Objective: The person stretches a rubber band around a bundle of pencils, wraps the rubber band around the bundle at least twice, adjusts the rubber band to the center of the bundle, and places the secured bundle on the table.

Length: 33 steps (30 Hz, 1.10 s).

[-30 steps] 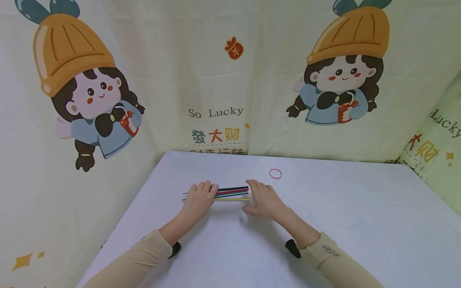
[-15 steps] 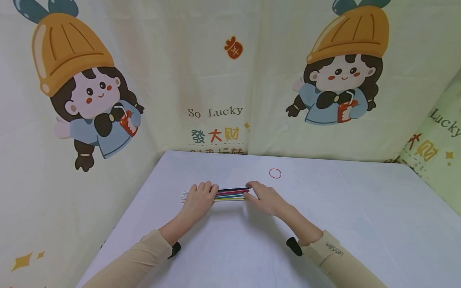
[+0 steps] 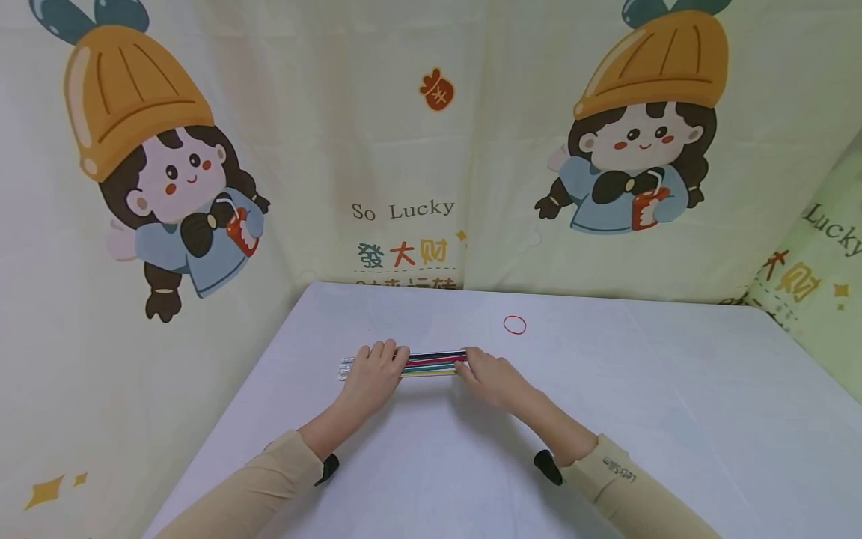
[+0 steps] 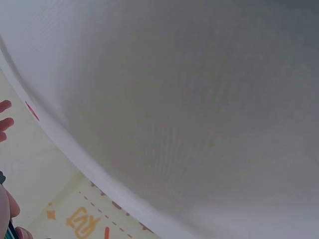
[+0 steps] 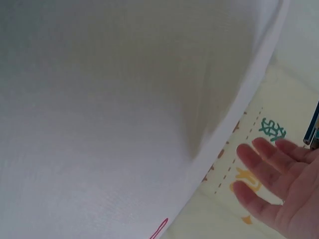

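Observation:
A bundle of pencils in black, red, teal and yellow lies sideways between the two hands in the head view, with pale ends at its left. My left hand grips the bundle round its left half, hiding that stretch. At the right end is my right hand, its thumb overlapping the pencils. The right wrist view shows the right hand's fingers spread and fairly straight, beside the dark pencil ends. Beyond the hands, a thin red ring, like a rubber band, lies on the table.
A white cloth-covered table spreads under both arms and far to the right. Pale printed curtains with cartoon figures stand behind it and at the sides. A black strap end hangs under each wrist.
My right thumb has moved up from below the bundle to its right end, and the right fingers have drawn in. My left hand keeps its grip on the pencils.

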Available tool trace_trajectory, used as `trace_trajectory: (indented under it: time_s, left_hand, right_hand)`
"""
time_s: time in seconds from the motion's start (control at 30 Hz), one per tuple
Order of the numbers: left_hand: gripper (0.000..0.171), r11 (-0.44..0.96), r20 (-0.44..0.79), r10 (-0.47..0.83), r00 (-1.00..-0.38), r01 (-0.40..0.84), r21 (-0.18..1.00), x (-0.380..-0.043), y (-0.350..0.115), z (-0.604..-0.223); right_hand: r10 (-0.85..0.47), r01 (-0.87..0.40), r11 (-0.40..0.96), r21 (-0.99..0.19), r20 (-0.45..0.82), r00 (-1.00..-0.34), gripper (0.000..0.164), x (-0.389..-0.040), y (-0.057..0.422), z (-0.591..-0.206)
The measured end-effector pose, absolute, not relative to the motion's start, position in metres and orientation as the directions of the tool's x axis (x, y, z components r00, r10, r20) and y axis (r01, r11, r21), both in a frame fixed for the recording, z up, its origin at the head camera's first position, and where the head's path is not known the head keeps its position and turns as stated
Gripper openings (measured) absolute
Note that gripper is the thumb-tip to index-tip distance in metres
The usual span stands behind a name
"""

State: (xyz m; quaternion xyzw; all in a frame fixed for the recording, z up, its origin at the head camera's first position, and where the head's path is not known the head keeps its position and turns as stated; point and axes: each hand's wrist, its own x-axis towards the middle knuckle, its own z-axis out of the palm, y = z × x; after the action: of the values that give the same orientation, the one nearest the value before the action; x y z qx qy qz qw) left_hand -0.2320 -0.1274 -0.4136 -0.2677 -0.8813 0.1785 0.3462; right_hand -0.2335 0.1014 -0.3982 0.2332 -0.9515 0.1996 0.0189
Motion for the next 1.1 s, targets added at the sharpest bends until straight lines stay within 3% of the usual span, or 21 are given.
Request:
trace_trajectory:
  time_s: [0.37,0.8,1.1]
  left_hand:
    - [0.031,0.789,0.509,0.598,-0.619,0.346,-0.508,-0.2309,-0.1280,-0.4116]
    - [0.030,0.794,0.514,0.594,-0.618,0.346,-0.501,-0.2301,-0.1270,-0.4111]
    - [0.031,0.795,0.494,0.588,-0.640,0.349,-0.496,-0.2297,-0.1257,-0.4097]
  right_hand:
    - [-0.362,-0.386,0.870,-0.307,0.133,-0.923,0.050,-0.2290,0.0915,-0.4041]
    - [-0.401,-0.423,0.818,-0.389,0.141,-0.905,0.050,-0.2266,0.0916,-0.4057]
    - [-0.361,-0.357,0.827,-0.435,0.077,-0.929,0.058,-0.2263,0.0933,-0.4032]
